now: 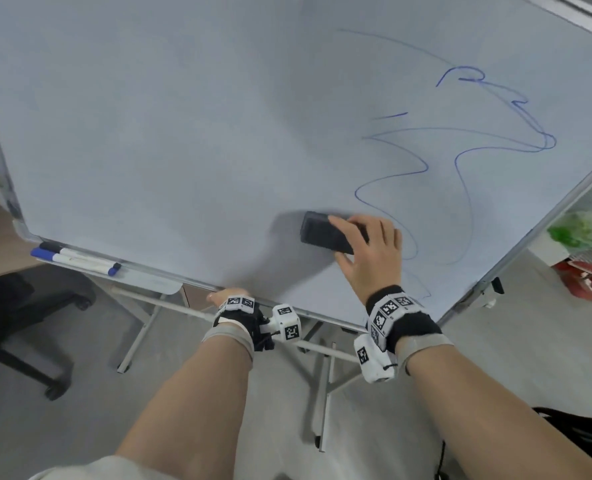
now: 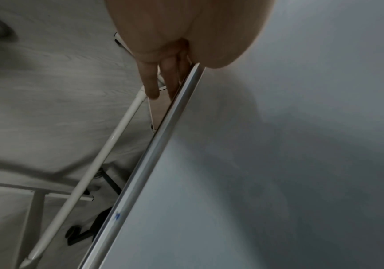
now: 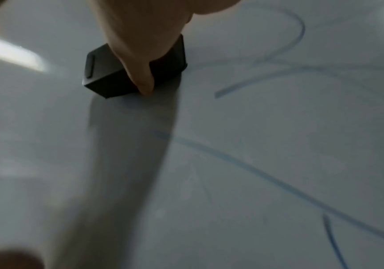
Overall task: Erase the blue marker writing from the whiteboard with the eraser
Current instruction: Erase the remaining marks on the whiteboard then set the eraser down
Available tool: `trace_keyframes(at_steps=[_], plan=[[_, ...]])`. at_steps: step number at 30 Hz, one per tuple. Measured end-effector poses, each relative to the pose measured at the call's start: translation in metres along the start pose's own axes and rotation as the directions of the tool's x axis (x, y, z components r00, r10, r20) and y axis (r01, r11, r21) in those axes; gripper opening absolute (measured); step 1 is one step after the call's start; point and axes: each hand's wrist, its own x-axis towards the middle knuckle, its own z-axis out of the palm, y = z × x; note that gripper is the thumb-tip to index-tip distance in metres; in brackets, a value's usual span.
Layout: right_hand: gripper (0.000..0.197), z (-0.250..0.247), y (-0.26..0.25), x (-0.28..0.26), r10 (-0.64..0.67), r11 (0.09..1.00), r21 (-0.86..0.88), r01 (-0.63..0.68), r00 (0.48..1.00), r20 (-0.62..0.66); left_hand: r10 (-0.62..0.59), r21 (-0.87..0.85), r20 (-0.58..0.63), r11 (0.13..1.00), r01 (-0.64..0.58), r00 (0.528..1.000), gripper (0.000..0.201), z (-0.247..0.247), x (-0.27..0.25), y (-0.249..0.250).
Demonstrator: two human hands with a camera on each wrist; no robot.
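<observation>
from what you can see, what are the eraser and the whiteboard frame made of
Eraser: looks like black, matte hard plastic, with crisp moulded edges and a recessed panel in the right wrist view; any felt pad is hidden.
Whiteboard frame: probably aluminium, a silvery strip with a soft sheen along its length.

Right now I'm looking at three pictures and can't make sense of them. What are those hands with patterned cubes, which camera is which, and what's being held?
There is no machine: a person wears cameras on the head and on both wrists, with patterned tracking cubes strapped on. The wide head view looks down at a whiteboard on a stand. The right hand holds a black eraser against the board, beside the blue marker lines not yet wiped. The right wrist view shows that eraser close up. The left hand holds the board's bottom edge; the left wrist view shows its fingers behind the frame. Markers lie on the tray.
</observation>
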Motion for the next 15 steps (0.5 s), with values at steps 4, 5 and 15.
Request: trace_keyframes(at_steps=[4,5,15], plan=[[0.060,-0.028,0.022,0.041,0.142,0.990,0.030,-0.139,0.964,-0.225,0.064,-0.067,-0.067,0.995,-0.068,0.996,0.040,0.016,-0.014,0.030],[0.061,-0.026,0.024,0.040,0.140,0.990,0.031,-0.137,0.965,-0.223,0.086,-0.101,-0.067,0.991,-0.093,0.994,0.039,0.021,-0.018,0.039],[0.068,0.038,0.036,-0.063,-0.103,0.995,0.032,0.098,0.958,0.266,0.088,-0.184,-0.141,0.976,-0.114,0.986,0.040,0.018,-0.018,0.065]])
